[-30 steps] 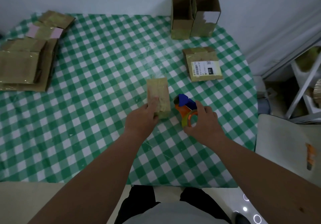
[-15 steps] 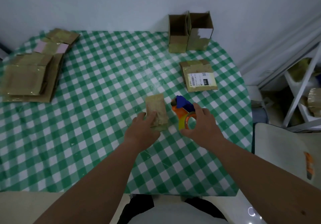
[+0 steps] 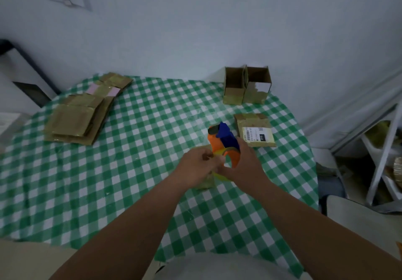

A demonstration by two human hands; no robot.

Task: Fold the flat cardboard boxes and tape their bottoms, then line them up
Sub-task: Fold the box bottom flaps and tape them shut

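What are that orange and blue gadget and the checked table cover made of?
The tape dispenser looks like moulded plastic: solid bright colours, smooth matte surfaces. The tablecloth seems to be glossy vinyl or oilcloth, judging by its pale sheen and printed checks, though coated fabric is possible.

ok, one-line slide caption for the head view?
Right hand holds the tape dispenser while left hand pinches its tape end above a small box.

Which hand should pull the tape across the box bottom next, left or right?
Right, probably. The right hand already grips the tape dispenser just above the small box. The left hand pinches something at the roll, likely the tape end, so it seems better placed to anchor it.
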